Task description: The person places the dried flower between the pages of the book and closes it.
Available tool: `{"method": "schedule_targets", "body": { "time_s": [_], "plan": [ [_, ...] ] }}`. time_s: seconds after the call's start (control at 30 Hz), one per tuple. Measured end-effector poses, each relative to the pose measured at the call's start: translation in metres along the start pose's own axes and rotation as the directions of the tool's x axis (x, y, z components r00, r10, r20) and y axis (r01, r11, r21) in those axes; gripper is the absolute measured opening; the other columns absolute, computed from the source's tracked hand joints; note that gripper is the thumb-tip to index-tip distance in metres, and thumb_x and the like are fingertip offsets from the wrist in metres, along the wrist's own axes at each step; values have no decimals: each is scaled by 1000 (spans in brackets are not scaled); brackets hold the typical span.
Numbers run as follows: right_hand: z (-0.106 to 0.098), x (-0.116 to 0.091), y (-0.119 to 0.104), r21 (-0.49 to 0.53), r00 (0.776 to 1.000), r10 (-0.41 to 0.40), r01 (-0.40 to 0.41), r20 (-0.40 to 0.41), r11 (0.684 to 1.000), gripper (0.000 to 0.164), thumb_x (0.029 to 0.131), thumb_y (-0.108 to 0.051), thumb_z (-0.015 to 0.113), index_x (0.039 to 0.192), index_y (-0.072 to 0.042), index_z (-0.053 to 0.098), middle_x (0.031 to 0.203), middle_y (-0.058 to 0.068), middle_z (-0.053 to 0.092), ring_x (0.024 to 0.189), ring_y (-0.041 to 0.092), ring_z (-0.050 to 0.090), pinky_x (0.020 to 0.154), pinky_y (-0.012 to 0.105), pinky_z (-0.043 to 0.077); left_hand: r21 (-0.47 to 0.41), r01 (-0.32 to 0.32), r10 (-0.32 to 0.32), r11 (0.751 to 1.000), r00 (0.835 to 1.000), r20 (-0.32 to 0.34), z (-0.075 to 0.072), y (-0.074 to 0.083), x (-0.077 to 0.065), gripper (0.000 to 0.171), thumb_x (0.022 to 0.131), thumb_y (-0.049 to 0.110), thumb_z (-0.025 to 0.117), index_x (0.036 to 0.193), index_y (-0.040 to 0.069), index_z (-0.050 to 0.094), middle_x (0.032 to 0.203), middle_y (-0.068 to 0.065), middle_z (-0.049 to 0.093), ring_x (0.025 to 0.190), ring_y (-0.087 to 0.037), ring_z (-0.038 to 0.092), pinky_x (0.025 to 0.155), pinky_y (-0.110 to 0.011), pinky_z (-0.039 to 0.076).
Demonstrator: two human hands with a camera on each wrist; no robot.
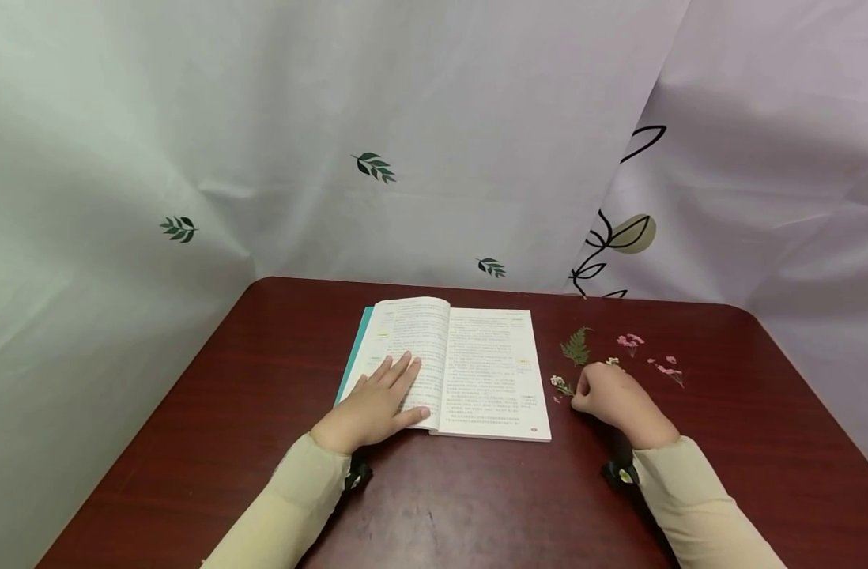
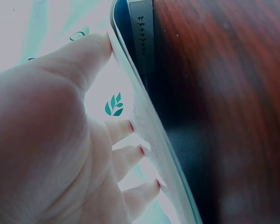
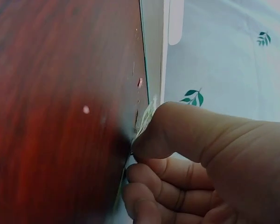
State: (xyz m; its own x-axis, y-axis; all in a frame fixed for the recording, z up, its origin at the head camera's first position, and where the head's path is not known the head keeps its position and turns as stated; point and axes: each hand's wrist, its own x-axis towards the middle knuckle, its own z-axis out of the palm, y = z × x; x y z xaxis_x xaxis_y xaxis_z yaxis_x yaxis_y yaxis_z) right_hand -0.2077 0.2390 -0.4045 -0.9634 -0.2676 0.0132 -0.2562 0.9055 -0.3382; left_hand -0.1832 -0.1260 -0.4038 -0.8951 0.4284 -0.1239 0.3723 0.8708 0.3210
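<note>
Glossy wood-grain table (image 1: 477, 506), paper book (image 1: 487, 367)

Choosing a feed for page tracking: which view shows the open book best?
Head: it shows the open book from above, outline nearly whole, only partly covered by the left hand. Left wrist sees it steeply slanted and cropped; right wrist, mostly an edge-on strip.

Covered, cropped, too small

The print (image 1: 480, 356) in the book (image 1: 539, 419) is too small to read; the left hand (image 1: 373, 407) covers part of the left page (image 1: 420, 332). The right hand (image 1: 614, 397) hides one end of the white-flowered sprig (image 1: 558, 382). Both sleeves (image 1: 292, 494) and the tabletop (image 1: 477, 506) run off the head view's bottom.
</note>
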Motion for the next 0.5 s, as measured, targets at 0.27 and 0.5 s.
{"method": "schedule_targets", "body": {
  "time_s": [0.27, 0.5],
  "plan": [
    [-3, 1, 1, 28, 999, -3, 4, -40, 1000, 14, 71, -5, 60, 61, -11, 53, 57, -4, 48, 53, 12, 42, 53, 29, 36, 0, 3, -3, 1000, 1000, 5, 1, 0, 0, 79, 92, 59, 44, 152, 15, 17, 157, -4, 11, 143, -31, 8, 106, -61, 17],
    [-4, 1, -1, 0, 1000, 19, -19, 16, 1000, 9, 72, -9, 64, 66, -11, 57, 60, -3, 52, 55, 13, 46, 52, 30, 38, 2, 4, -4, 1000, 1000, 6, -1, 1, 0, 79, 92, 59, 45, 152, 14, 18, 157, -4, 11, 143, -30, 8, 106, -61, 17]
  ]
}}
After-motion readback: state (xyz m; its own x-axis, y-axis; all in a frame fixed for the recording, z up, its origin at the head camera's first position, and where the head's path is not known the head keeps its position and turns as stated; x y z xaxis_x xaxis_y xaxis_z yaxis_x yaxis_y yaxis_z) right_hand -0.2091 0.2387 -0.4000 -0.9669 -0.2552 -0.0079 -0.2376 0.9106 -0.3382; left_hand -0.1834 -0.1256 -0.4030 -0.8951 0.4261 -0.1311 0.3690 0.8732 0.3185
